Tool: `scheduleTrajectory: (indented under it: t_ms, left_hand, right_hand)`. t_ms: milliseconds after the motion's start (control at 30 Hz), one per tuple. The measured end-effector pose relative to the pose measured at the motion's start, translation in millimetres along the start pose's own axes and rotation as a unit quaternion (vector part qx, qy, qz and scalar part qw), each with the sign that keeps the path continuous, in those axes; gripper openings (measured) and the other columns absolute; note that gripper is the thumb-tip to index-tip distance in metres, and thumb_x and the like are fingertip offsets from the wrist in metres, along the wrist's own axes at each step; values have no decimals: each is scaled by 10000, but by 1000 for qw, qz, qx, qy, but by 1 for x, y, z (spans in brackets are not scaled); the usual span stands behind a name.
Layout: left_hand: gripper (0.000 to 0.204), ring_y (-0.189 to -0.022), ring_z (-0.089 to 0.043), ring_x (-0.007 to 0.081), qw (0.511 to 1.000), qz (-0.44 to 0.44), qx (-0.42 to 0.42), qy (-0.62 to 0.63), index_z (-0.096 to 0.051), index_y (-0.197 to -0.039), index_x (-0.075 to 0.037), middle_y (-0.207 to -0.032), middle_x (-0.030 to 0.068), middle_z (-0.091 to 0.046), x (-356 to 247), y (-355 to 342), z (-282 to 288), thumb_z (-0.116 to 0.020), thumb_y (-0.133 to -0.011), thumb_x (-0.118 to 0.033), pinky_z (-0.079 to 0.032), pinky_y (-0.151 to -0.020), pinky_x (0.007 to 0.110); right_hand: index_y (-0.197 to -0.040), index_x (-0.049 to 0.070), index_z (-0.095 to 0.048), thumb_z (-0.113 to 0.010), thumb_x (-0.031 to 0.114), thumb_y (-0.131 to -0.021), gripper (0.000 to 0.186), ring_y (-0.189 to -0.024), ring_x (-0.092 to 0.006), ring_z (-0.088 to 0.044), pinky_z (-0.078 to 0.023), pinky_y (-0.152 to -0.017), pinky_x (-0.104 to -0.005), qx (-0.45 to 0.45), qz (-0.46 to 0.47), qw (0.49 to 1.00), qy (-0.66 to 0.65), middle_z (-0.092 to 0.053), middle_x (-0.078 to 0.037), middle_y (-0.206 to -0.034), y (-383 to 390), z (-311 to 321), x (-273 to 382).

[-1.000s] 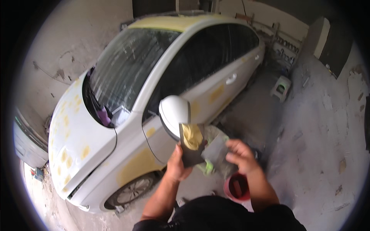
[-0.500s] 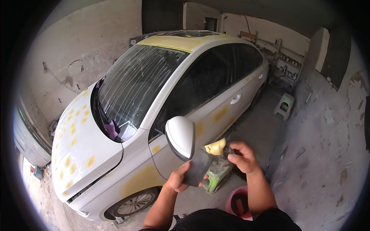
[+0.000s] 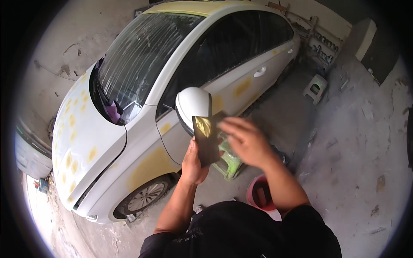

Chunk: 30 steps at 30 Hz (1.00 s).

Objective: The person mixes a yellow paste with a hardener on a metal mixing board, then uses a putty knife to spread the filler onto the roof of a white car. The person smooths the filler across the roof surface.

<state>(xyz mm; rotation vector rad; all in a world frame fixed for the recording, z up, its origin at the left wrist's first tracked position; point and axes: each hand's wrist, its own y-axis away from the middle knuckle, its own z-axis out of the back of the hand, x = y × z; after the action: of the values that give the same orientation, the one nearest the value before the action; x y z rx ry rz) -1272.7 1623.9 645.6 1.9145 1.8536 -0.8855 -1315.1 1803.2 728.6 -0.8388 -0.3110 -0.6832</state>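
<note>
My left hand grips a dark flat putty board, held upright in front of the car's side mirror. A lump of yellow putty sits near the board's top end. Close by on the right is my right hand, its fingers smeared by motion. At its fingertips a dark putty spreader shows, partly hidden by the board and blurred. The white car beyond carries yellow filler patches on hood, fender, doors and roof.
Below my hands stands a green stool, with a red bucket near my right forearm. A pale stool is farther back by the wall. Shelves with cans stand in the far corner.
The view has tilted downward. The putty has gone from the spreader in my right hand onto the board. My left hand has turned the board upright, and the right hand has swung left toward it.
</note>
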Motion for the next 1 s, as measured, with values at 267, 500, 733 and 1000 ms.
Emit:
scheduleTrajectory:
  t_ms: [267, 500, 733, 1000]
  left_hand:
    - [564, -1255, -503, 229, 980, -92, -29, -173, -326, -1495, -93, -1387, 104, -499, 5, 7, 4, -307, -1065, -458, -442, -1012, 420]
    - [638, -1154, -581, 300, 994, 101, 31, 27, -375, -1460, -24, -1337, 154, -551, -22, 23, 24, -424, -1017, -480, -559, -847, 447]
    - [760, -1149, -563, 517, 925, 221, 199, 236, -317, -1493, -60, -1385, 256, -482, -20, 44, 39, -554, -943, -528, -583, -748, 604]
    - [750, -1298, -472, 435, 992, 67, 85, 71, -342, -1483, -74, -1450, 181, -449, -37, 42, 17, -488, -959, -591, -534, -891, 579]
  right_hand:
    - [-1254, 61, -647, -606, -8, -839, 422, -1168, -328, -577, -475, -1001, -396, 45, -14, 999, -13, -625, -161, -1252, 19, -20, 9]
    - [-1174, 65, -694, -596, -70, -767, 440, -1136, -335, -583, -483, -972, -414, -26, 105, 994, 10, -630, -126, -1239, 17, 8, 40]
    - [-1122, 66, -702, -614, -83, -712, 444, -1159, -333, -572, -492, -963, -412, 80, 148, 985, -26, -631, -112, -1242, 22, 7, 13]
    - [-1303, -4, -532, -624, 27, -921, 394, -1077, -112, -577, -487, -916, -302, -91, -218, 852, -466, -634, -78, -1167, 86, 0, 2]
